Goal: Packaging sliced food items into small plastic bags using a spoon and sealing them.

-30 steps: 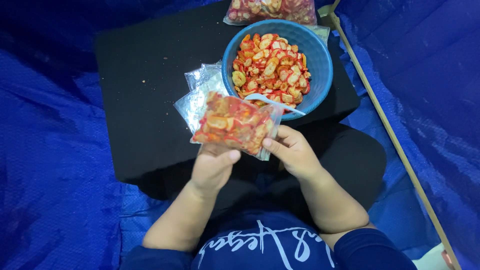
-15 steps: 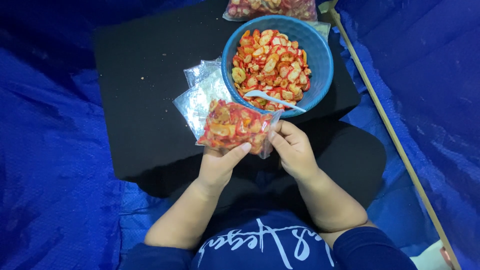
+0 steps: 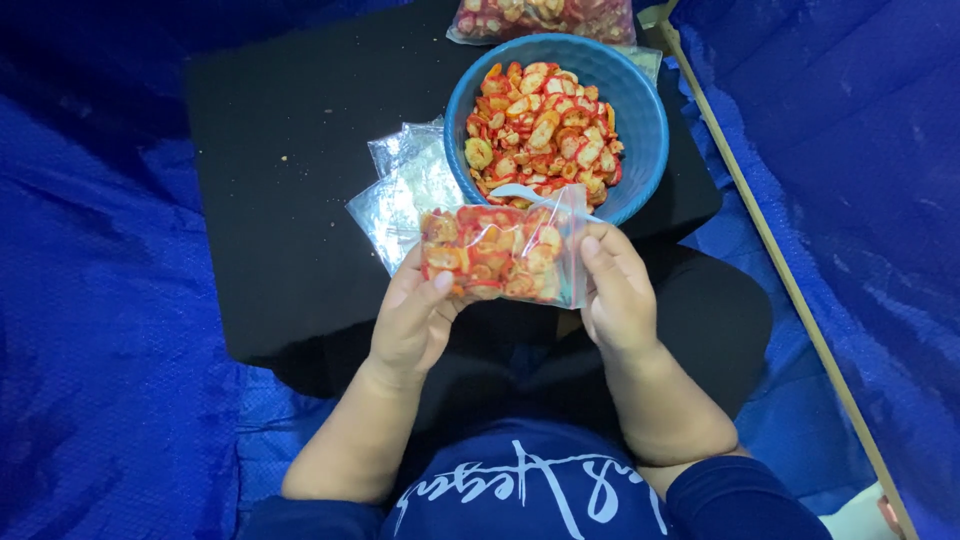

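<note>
A small clear plastic bag point(image 3: 500, 253) filled with red and yellow chips is held level between both hands, just above the near edge of a black table point(image 3: 300, 170). My left hand point(image 3: 412, 318) grips its left end, thumb on top. My right hand point(image 3: 617, 292) pinches its right, open end. Right behind the bag stands a blue bowl point(image 3: 640, 120) full of the same chips, with a white plastic spoon point(image 3: 530, 192) lying in it.
A small stack of empty clear bags point(image 3: 405, 190) lies on the table left of the bowl. Another filled bag of chips point(image 3: 545, 18) sits at the far edge. Blue tarp point(image 3: 100, 300) surrounds the table, and a wooden strip point(image 3: 780, 270) runs along the right.
Both hands have drawn the filled bag nearer to me and turned it from tilted to level. The bowl and the empty bags have stayed put.
</note>
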